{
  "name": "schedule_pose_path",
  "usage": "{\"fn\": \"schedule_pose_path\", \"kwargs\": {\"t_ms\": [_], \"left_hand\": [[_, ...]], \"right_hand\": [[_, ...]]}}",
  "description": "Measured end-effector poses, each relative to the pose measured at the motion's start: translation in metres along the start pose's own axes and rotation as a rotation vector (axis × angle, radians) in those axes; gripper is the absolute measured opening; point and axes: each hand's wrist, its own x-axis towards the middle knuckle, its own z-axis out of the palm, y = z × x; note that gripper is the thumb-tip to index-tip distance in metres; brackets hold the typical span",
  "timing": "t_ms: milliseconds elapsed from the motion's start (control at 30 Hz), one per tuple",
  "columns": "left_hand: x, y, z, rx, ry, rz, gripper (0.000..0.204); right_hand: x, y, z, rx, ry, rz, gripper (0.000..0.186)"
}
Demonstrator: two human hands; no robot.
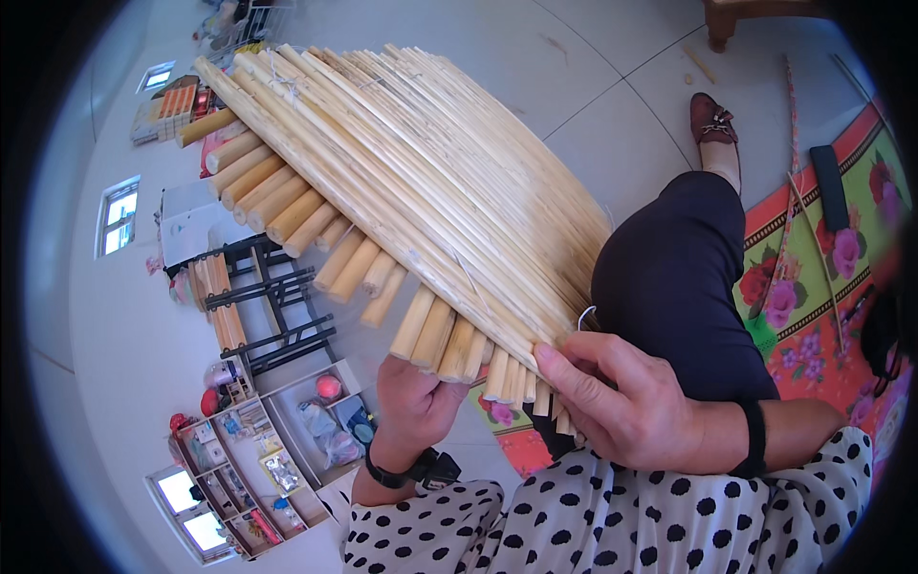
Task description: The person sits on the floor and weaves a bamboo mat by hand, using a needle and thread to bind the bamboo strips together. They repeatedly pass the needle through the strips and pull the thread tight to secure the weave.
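A large mat of pale reed sticks (469, 172), bound with thin cord, fills the upper middle, with a long rod (378, 220) across its row of short stick ends (279, 201). My right hand (622, 402) pinches the lower end of that rod, thumb on top, beside a small white cord loop (585, 316). My left hand (416, 402) grips the stick ends from below, its fingertips hidden behind them. The mat is close to my dark-trousered leg (669, 277).
A floral ground mat (784, 354) lies at the right with a dark bar (827, 187) and thin sticks (794, 220). A wooden furniture leg (717, 29) stands at the top. At the left are a cluttered shelf unit (239, 459) and black metal frames (277, 306).
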Motion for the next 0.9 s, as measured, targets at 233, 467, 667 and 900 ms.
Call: {"fn": "schedule_pose_path", "kwargs": {"t_ms": [233,467,667,900], "left_hand": [[-0.002,-0.001,0.003,-0.024,0.060,-0.006,0.005],[0.001,0.002,0.009,-0.075,0.101,-0.016,0.005],[0.000,-0.002,0.010,-0.116,0.078,0.009,0.005],[-0.015,-0.014,0.012,0.072,0.111,0.031,0.007]], "right_hand": [[0.002,0.000,0.000,-0.024,0.010,-0.021,0.065],[0.002,0.001,-0.002,-0.007,-0.005,-0.021,0.067],[0.002,0.003,-0.001,0.008,0.005,-0.033,0.067],[0.003,0.003,0.001,0.007,-0.007,-0.032,0.062]]}}
